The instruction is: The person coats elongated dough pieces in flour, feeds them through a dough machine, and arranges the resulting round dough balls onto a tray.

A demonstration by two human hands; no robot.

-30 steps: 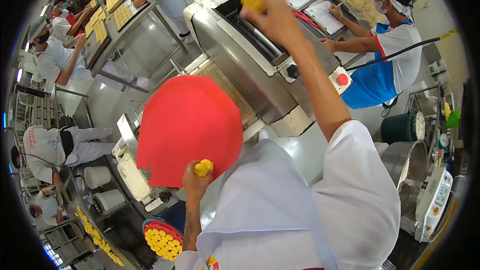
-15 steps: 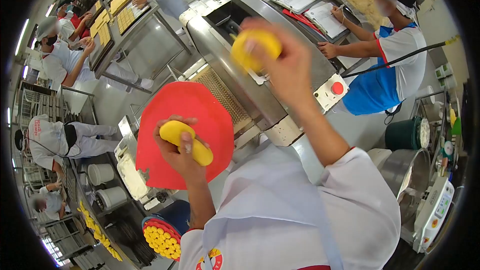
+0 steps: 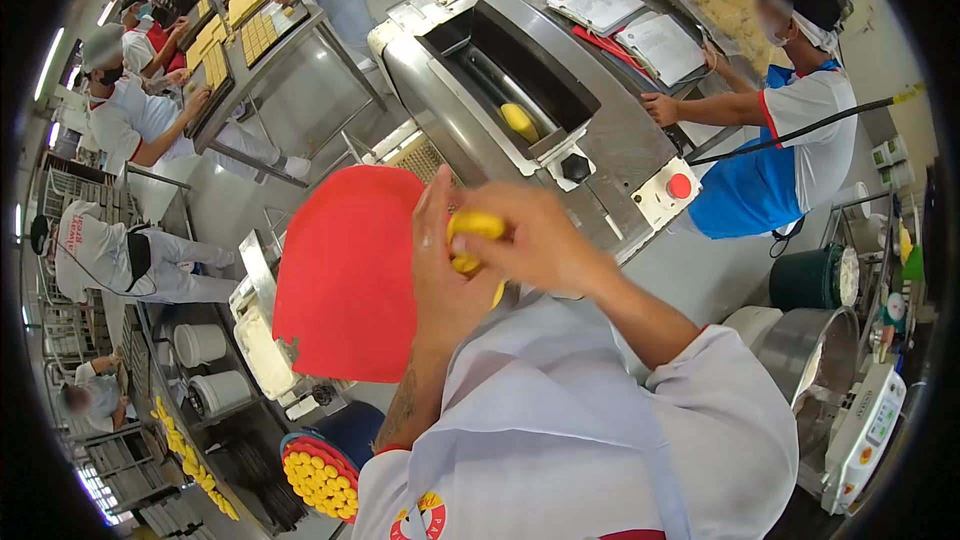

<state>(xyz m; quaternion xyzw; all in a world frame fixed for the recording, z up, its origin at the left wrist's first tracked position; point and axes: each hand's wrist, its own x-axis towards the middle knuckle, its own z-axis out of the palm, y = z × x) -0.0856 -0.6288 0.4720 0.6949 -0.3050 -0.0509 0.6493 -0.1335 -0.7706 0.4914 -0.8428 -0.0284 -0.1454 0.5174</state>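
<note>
My left hand (image 3: 434,265) and my right hand (image 3: 535,240) meet in front of my apron. Yellow dough (image 3: 478,225) is pinched in the fingers of my right hand and pressed against my left palm. More yellow shows below between the hands, so I cannot tell how many pieces they hold. Just ahead, a steel machine (image 3: 430,90) has an open dark hopper, and one yellow dough piece (image 3: 518,122) lies at its near end. Beside my left hand is a red sheet or tray (image 3: 345,280) on the machine's left side.
A red-rimmed bucket (image 3: 345,510) of yellow dough balls stands at lower left. A red button (image 3: 679,186) is on the machine's right corner. A co-worker in a blue apron (image 3: 760,190) stands at right beside clipboards (image 3: 660,48). Other people work at a tray table (image 3: 240,80).
My right hand has come back from the hopper to my left hand, and a yellow dough piece now lies in the hopper. My left hand has moved right, off the red sheet.
</note>
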